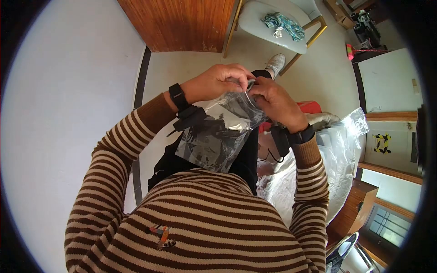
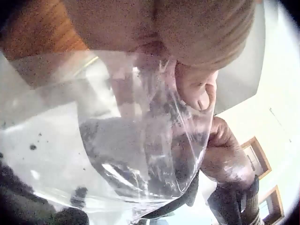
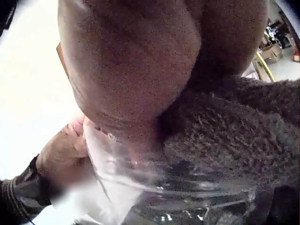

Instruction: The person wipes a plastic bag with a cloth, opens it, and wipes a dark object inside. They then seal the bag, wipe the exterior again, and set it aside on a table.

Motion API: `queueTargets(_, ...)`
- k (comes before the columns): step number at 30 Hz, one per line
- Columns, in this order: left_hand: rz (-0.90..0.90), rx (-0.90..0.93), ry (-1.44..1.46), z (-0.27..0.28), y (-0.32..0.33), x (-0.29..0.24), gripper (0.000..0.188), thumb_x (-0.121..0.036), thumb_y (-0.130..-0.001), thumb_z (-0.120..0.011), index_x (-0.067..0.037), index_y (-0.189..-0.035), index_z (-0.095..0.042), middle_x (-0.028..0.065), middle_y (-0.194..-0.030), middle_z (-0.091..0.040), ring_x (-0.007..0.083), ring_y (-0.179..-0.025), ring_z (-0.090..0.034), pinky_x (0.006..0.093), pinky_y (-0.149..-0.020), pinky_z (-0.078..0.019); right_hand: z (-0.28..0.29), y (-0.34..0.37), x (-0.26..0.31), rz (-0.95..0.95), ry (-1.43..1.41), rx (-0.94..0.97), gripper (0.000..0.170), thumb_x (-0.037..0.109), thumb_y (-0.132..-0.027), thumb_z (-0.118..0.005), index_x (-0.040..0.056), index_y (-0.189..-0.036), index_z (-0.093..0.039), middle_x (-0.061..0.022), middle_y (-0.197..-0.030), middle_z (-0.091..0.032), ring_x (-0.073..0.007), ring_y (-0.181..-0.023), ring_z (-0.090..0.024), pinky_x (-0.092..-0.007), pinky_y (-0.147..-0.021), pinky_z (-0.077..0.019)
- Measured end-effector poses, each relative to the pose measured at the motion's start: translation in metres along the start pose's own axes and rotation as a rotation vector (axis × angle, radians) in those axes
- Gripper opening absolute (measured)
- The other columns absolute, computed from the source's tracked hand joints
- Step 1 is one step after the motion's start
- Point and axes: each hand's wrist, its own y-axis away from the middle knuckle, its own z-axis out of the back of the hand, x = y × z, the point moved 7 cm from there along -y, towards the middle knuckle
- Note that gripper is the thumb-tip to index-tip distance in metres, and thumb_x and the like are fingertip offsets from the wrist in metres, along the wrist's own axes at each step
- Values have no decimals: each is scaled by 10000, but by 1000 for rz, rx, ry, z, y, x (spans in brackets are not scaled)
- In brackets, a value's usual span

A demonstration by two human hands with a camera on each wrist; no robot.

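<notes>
A clear plastic bag [image 1: 211, 141] hangs over the person's lap, its top edge between the two hands. My left hand [image 1: 219, 82] pinches the left part of that edge with thumb and fingers. Close beside it, my right hand [image 1: 276, 99] grips the edge on the right, its fingertips partly hidden behind the plastic. In the left wrist view the see-through bag [image 2: 136, 164] spreads out below the left palm. The right wrist view has the bag's creased film [image 3: 112, 183] under the right hand, with the left hand [image 3: 65, 152] at its far side.
To the right lies a large shiny plastic wrapping [image 1: 337, 157], with a red item [image 1: 309, 107] near it. Brown-grey fluffy material [image 3: 239, 126] fills the right wrist view's right side. Ahead, a white chair [image 1: 255, 20] bears a teal-and-white cord bundle [image 1: 286, 26]; a wooden panel [image 1: 177, 22] stands left.
</notes>
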Motion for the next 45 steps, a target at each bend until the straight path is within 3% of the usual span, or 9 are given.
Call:
queueTargets(6, 11, -18, 47, 0, -3, 0, 42, -20, -890, -611, -33, -896, -651, 101, -1243, -542, 177, -1185, -526, 321, -995, -428, 17, -5, 24, 99, -47, -213, 272, -105, -740, -594, 7, -984, -640, -121, -952, -558, -293, -937, -586, -341, -821, -465)
queueTargets(12, 60, -159, 243, -1, 3, -1, 51, -40, -914, -609, -44, -927, -658, 105, -1287, -553, 166, -1174, -543, 322, -1004, -441, -1, 2, 10, 7, 40, 0, 267, -81, -744, -618, 33, -985, -639, -121, -960, -595, -285, -925, -604, -348, -795, -483)
queueTargets(16, 183, -223, 177, 4, 19, 17, 104, -92, -955, -581, -17, -894, -619, 81, -1000, -622, 114, -939, -581, 288, -839, -485, 0, 11, -6, -179, -103, 66, 254, -88, -754, -633, 22, -984, -633, -76, -932, -613, -184, -879, -599, -297, -783, -478)
queueTargets(19, 184, -104, -256, -2, 23, 12, 202, -136, -984, -544, 13, -847, -548, 59, -725, -504, 107, -706, -474, 294, -668, -441, -3, 5, -7, -219, -307, 13, 235, -95, -762, -646, 10, -971, -624, -43, -909, -615, -115, -852, -581, -261, -773, -470)
queueTargets(30, 169, -185, -142, 1, 16, 16, 210, -164, -982, -535, 33, -915, -569, 125, -691, -506, 179, -636, -470, 323, -625, -434, 9, -9, 4, -25, -285, -425, 232, -129, -759, -671, 24, -925, -618, -10, -843, -564, -100, -842, -560, -238, -750, -453)
queueTargets(34, 123, -220, -181, 4, 14, 24, 215, -147, -989, -521, 42, -906, -579, 115, -701, -564, 166, -637, -530, 305, -622, -460, 10, -8, 3, -52, -264, -406, 209, -119, -765, -642, 25, -915, -623, -27, -827, -558, -155, -822, -570, -271, -732, -461)
queueTargets(37, 151, -217, -115, 9, 17, 27, 232, -143, -1000, -504, 45, -889, -583, 95, -727, -606, 150, -672, -584, 286, -644, -483, -1, -3, 13, 95, 42, -47, 177, -79, -766, -623, 21, -911, -622, -69, -838, -572, -234, -806, -566, -318, -707, -466)
queueTargets(41, 248, -184, 64, 13, 18, 31, 261, -149, -1019, -478, 44, -882, -589, 76, -782, -648, 136, -739, -646, 269, -686, -511, -6, 22, 3, 94, 302, 119, 151, -42, -763, -610, 18, -901, -623, -102, -849, -572, -306, -796, -539, -362, -690, -461)
queueTargets(45, 266, -148, 113, 6, 17, 42, 257, -153, -1020, -475, 43, -912, -601, 89, -809, -667, 139, -755, -660, 273, -695, -518, 12, 31, 27, 70, -50, 166, 147, -14, -770, -633, 25, -912, -632, -102, -843, -580, -297, -829, -546, -354, -694, -464)
